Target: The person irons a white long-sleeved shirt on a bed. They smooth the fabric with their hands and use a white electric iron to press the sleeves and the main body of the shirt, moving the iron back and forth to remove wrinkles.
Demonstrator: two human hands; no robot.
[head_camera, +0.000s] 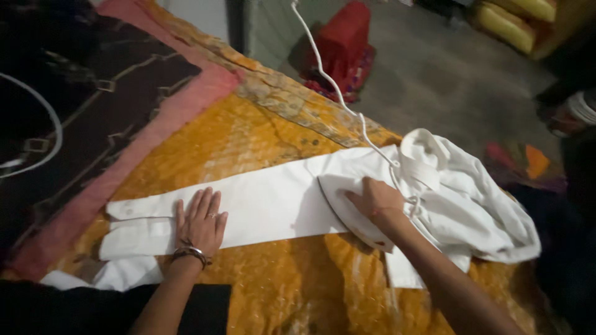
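- Covering the work surface: patterned orange-yellow cloth (261,142), pink-edged dark fabric (93,93) beside it at left.
- Lying across that cloth: white cotton shirt (267,201), sleeve stretched flat leftward, body bunched at right.
- Resting on the sleeve's right part: white electric iron (347,208), white cord (329,77) trailing away.
- Right hand (379,201), grip closed around the iron.
- Left hand (200,223), fingers open and flat, pressing the sleeve near its cuff.

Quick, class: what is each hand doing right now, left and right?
Left hand: open, fingers flat, pressing on the white shirt sleeve.
Right hand: closed around the handle of the white iron.
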